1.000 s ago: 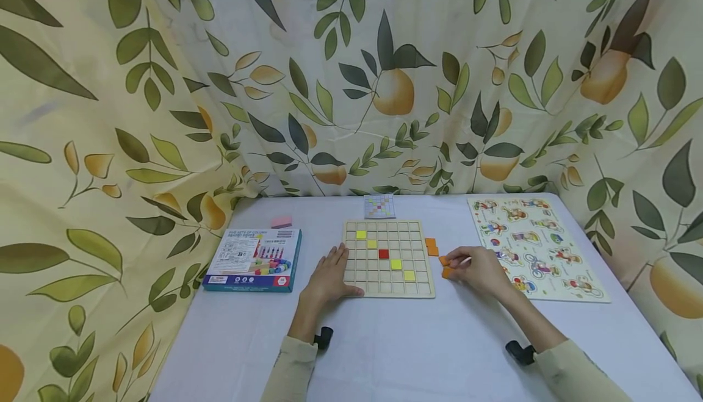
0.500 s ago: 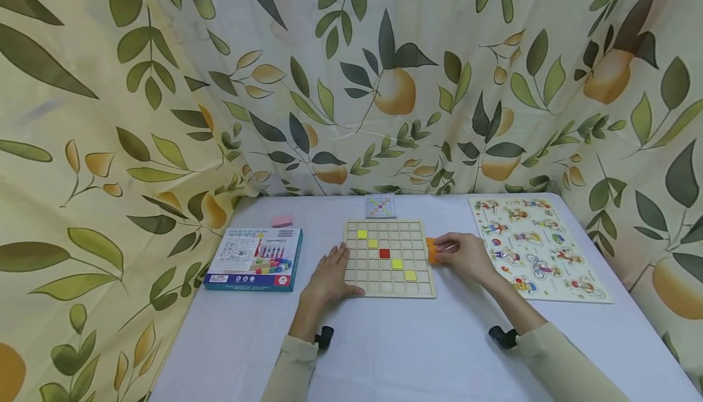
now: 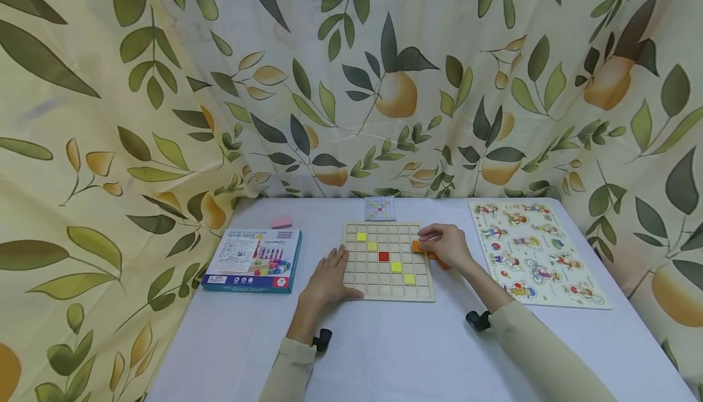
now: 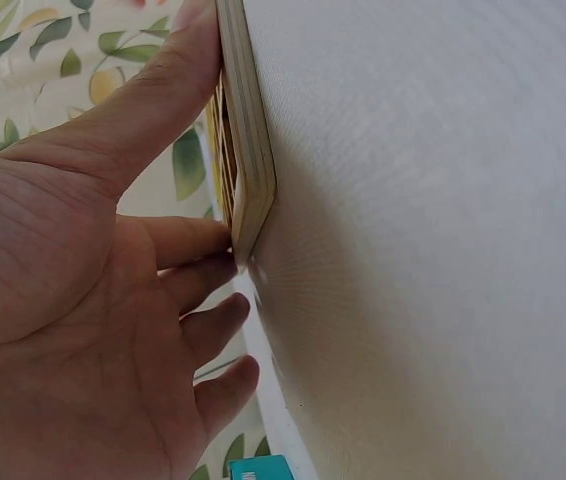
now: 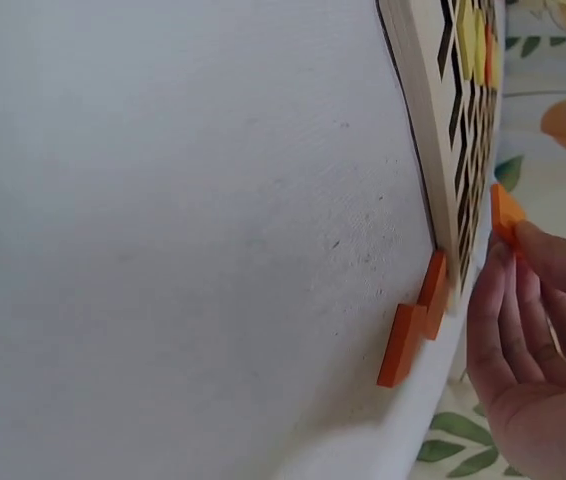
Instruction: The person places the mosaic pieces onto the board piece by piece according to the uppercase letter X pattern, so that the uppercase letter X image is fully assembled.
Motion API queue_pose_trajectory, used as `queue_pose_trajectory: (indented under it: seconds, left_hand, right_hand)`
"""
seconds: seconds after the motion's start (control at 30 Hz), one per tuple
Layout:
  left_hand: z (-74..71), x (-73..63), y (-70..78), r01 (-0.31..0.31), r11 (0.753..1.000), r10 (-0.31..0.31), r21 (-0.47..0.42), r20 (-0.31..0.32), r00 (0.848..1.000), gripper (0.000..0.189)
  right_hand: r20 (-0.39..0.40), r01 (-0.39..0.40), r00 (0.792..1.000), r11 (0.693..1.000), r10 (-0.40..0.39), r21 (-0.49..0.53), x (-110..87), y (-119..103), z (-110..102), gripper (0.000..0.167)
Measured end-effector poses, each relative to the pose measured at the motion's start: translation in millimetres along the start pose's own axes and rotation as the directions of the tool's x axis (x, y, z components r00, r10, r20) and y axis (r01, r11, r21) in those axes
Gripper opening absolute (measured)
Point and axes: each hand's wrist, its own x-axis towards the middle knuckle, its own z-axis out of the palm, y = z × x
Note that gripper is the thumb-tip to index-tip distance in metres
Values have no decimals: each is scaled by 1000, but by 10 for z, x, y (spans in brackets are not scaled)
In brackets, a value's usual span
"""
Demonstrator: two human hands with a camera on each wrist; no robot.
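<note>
A wooden grid board lies on the white table, with several yellow tiles and one red tile set in a diagonal line. My left hand rests against its left side, fingers extended and thumb along the front edge; the left wrist view shows the thumb on the board's layered edge. Between thumb and fingertips my right hand pinches an orange tile, held over the board's right-hand squares. Beside the board's right edge, partly under that hand, two more orange tiles lie touching each other.
A small patterned grid card lies behind the board. To the left are a blue-edged box and a pink block. A picture board with cartoon figures lies right. Leaf-print curtains surround the table.
My right hand has moved left and slightly away from me, from the orange tiles beside the board to over its right edge, carrying one tile. The left hand stays in place.
</note>
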Motion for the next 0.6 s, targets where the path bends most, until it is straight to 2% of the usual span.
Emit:
queue_pose_trajectory:
  seconds: [0.23, 0.6]
  left_hand:
    - [19, 10, -14, 3, 1000, -3, -15, -6, 1000, 116]
    - [32, 35, -40, 0, 1000, 0, 11, -2, 1000, 117]
  right_hand:
    - [-18, -4, 1000, 1000, 4, 1, 132, 3, 73, 22]
    - [-11, -37, 999, 999, 38, 31, 316, -44, 209, 19]
